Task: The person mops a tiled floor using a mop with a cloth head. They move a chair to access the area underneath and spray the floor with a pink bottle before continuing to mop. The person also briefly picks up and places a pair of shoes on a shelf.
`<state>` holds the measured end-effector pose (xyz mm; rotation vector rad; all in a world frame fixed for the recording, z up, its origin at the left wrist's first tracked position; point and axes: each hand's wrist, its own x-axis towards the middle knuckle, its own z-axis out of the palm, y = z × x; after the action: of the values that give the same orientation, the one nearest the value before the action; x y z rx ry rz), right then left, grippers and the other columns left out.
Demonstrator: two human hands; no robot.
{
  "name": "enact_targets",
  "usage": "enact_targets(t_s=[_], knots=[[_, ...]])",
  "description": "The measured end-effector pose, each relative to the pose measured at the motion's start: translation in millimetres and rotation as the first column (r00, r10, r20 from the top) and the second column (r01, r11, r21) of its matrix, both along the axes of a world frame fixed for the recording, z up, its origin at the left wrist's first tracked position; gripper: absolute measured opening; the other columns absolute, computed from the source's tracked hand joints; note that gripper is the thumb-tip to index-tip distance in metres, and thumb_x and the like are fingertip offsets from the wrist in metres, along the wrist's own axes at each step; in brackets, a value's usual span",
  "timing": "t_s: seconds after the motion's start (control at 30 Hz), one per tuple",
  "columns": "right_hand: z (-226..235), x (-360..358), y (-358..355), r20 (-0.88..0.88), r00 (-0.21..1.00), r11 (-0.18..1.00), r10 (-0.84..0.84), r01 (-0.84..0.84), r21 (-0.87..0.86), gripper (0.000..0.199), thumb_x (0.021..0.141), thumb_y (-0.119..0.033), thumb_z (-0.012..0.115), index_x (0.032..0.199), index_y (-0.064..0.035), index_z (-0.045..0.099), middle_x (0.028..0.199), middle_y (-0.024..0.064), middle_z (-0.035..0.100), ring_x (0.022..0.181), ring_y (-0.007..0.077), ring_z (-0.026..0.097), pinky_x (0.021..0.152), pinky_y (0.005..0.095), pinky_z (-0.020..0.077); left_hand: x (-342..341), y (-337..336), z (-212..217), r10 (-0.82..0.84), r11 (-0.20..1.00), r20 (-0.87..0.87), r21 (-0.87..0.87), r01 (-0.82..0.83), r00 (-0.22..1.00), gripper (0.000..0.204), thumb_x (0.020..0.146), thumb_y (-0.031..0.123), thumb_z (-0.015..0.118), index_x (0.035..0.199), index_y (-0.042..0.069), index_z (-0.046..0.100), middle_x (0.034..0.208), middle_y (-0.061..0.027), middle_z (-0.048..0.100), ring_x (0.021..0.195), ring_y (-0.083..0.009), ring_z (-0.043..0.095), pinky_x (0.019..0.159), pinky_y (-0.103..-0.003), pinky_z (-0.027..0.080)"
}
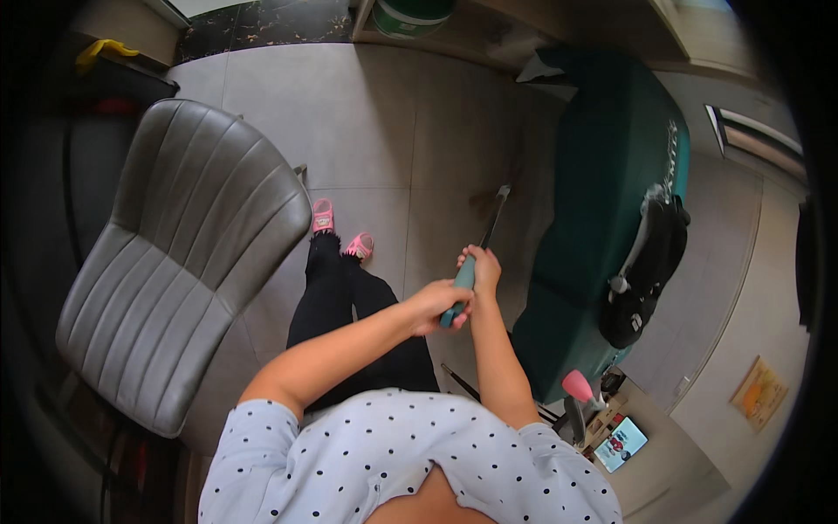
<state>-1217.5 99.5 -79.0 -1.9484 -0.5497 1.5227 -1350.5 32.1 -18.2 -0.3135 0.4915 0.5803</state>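
Note:
A long-handled floor tool [466, 276] with a teal grip and a thin dark shaft slants away from me toward the floor. My left hand [435, 306] is wrapped round the grip near its top end, close to my body. Farther along the same grip, my right hand [484, 269] is closed round it. A pale joint [504, 189] shows at the shaft's far end. Beside that joint is a blurred brownish shape near the floor; whether it is a broom or mop head I cannot tell.
A grey padded chair [188, 262] stands to my left. On my right is a large dark-green covered object [602, 175] with a black bag [646, 279] on it. A green-and-white bucket [410, 17] sits at the far side. My feet wear pink sandals [324, 216].

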Motion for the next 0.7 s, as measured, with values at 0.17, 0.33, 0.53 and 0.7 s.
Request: enact_targets(t_s=[0.17,0.33,0.53,0.7], knots=[[-103,4,38,-0.243,0.795,0.809,-0.556,0.450,-0.377,0.011,0.078,-0.009,0.052,0.075,-0.0032,0.043,0.063,0.0088,0.049,0.050,0.0207,0.049,0.050,0.0284,0.0469,-45,-9,-68,-0.022,0.999,0.024,-0.039,0.023,0.999,0.058,0.081,0.006,0.047,0.130,0.017,0.017,0.076,-0.0065,0.047,0.049,-0.0098,0.047,0.040,-0.021,0.039],[-178,21,72,-0.236,0.826,0.837,-0.511,0.416,-0.355,0.014,0.082,-0.016,0.050,0.075,-0.0067,0.042,0.059,0.0021,0.037,0.045,0.0093,0.036,0.038,0.0197,0.0323,-59,-1,-112,0.020,0.999,0.071,0.029,-0.022,0.997,0.079,0.076,0.001,0.047,0.136,0.020,0.000,0.071,-0.0071,0.046,0.043,-0.0112,0.046,0.037,-0.022,0.038],[-213,57,143,-0.065,0.936,0.935,-0.346,0.338,-0.109,0.018,0.084,-0.018,0.047,0.071,-0.0063,0.043,0.056,0.0017,0.040,0.046,0.0105,0.038,0.039,0.0211,0.0321,-26,63,-189,0.058,0.984,0.091,0.162,-0.073,0.994,0.078,0.075,0.000,0.049,0.136,0.013,0.002,0.066,-0.0075,0.047,0.042,-0.0131,0.046,0.037,-0.024,0.037],[-266,141,262,-0.083,0.924,0.928,-0.373,0.371,-0.040,0.014,0.085,-0.013,0.044,0.075,-0.0033,0.044,0.062,0.0044,0.045,0.052,0.0135,0.046,0.046,0.0227,0.0417,55,169,-261,0.118,0.991,0.217,0.028,-0.127,0.969,0.076,0.072,-0.001,0.051,0.133,0.008,0.006,0.067,-0.0108,0.048,0.046,-0.0170,0.048,0.042,-0.027,0.040]])
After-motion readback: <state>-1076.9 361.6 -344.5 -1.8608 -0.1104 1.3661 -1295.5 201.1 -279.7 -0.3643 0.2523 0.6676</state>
